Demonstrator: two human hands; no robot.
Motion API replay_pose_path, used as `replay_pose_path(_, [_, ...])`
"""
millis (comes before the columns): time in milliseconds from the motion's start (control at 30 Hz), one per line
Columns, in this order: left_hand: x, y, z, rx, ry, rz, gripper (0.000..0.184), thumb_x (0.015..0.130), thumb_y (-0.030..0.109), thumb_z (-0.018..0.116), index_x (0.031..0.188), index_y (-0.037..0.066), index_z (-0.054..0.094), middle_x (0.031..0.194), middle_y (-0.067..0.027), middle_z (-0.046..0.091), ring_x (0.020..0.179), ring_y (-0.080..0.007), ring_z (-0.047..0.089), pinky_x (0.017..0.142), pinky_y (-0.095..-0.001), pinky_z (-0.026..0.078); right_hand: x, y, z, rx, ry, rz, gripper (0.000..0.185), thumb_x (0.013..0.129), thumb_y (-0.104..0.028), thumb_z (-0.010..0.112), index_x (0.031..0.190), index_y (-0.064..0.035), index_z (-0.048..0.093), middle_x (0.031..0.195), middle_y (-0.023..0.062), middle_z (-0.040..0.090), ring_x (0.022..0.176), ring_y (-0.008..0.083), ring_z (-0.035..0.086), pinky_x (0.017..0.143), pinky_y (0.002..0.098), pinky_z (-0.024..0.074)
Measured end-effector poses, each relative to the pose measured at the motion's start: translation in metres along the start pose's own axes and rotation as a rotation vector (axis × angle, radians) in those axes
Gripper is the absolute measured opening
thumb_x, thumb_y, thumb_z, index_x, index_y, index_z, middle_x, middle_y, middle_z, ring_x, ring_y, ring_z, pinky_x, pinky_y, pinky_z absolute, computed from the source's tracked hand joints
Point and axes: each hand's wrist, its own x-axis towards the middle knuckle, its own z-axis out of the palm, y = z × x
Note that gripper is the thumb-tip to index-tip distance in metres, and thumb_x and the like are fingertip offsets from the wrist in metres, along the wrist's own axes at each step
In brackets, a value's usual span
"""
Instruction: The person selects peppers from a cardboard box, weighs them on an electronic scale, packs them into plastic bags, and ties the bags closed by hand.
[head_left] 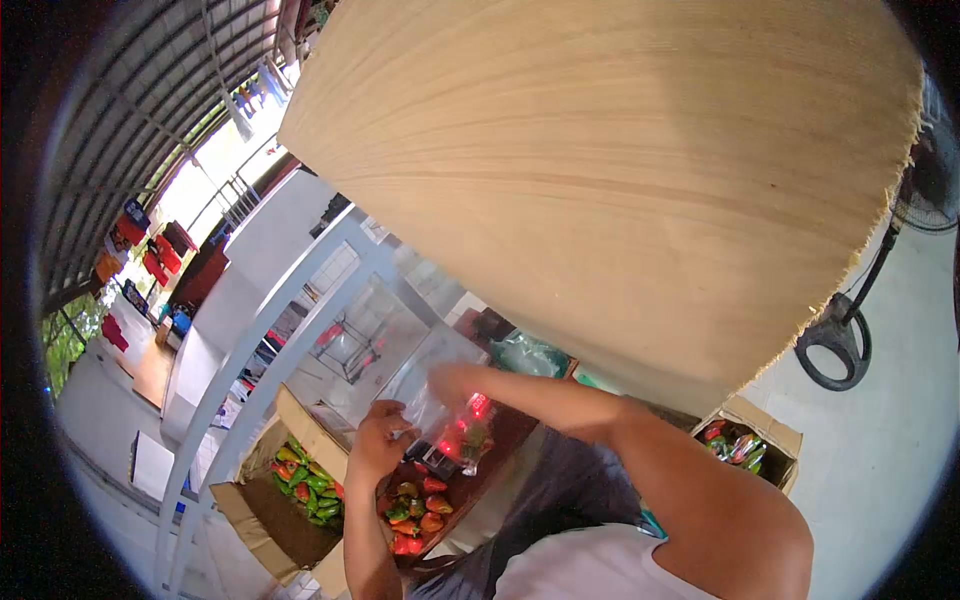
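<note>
My left hand (380,440) is closed, its curled fingers at the near edge of a clear plastic bag (425,395). Across from it, my right hand (458,384) is smeared by motion over the same plastic, and its fingers cannot be made out. Just below the right hand, a filled clear bag of peppers (465,440) glows with red light, beside a small dark device (433,462) that is partly covered. Loose red, orange and green peppers (420,510) lie on the dark reddish surface by my left forearm.
A cardboard box of green and red peppers (305,480) stands at the left, near a pale blue railing (290,320). At right is another box with bagged peppers (735,445). A large wooden board (620,180) fills the upper view; a stand fan (840,340) is beyond it.
</note>
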Motion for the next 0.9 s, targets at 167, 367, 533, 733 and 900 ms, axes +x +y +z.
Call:
replay_pose_path(167, [-0.023,-0.008,-0.003,-0.067,0.009,-0.095,0.018,0.072,0.008,0.081,0.082,-0.001,0.068,0.112,-0.0176,0.062,0.090,-0.0290,0.065,0.072,-0.0359,0.052,0.008,-0.005,0.023,0.324,0.112,0.013,0.014,0.057,-0.017,0.068,0.063,-0.0053,0.063,0.060,0.0155,0.061,0.052,0.0341,0.058,0.050,0.0463,0.0458])
replay_pose_path(367, [-0.044,-0.042,0.001,-0.028,0.031,-0.045,0.026,0.069,0.008,0.084,0.080,-0.004,0.064,0.107,-0.0173,0.063,0.094,-0.0278,0.063,0.077,-0.0358,0.052,-0.018,-0.060,-0.037,0.415,-0.002,0.099,0.025,0.060,-0.003,0.061,0.084,-0.0039,0.069,0.065,0.0145,0.065,0.055,0.0237,0.064,0.050,0.0399,0.0499])
replay_pose_path(533, [-0.054,-0.043,0.000,-0.081,0.040,-0.076,0.024,0.069,0.002,0.083,0.076,-0.003,0.061,0.106,-0.0168,0.062,0.097,-0.0289,0.062,0.082,-0.0364,0.051,-0.012,-0.073,-0.043,0.440,-0.070,0.196,0.058,0.062,-0.002,0.062,0.119,-0.0096,0.070,0.081,0.0158,0.073,0.062,0.0225,0.069,0.054,0.0361,0.0543])
replay_pose_path(733, [-0.065,-0.040,-0.003,-0.044,0.109,-0.077,0.025,0.068,0.002,0.083,0.080,-0.003,0.062,0.106,-0.0179,0.062,0.106,-0.0317,0.062,0.088,-0.0362,0.050,0.020,-0.058,-0.005,0.386,-0.023,0.078,0.058,0.063,0.000,0.061,0.119,-0.0090,0.070,0.075,0.0157,0.071,0.060,0.0215,0.068,0.054,0.0367,0.0538])
replay_pose_path(900, [-0.077,-0.045,-0.005,-0.003,0.138,-0.295,0.016,0.069,0.000,0.077,0.081,-0.003,0.067,0.103,-0.0185,0.062,0.099,-0.0346,0.062,0.083,-0.0389,0.050,-0.017,-0.094,-0.065,0.502,-0.040,0.215,0.057,0.062,0.001,0.061,0.117,-0.0070,0.070,0.074,0.0162,0.070,0.061,0.0229,0.067,0.056,0.0372,0.0540])
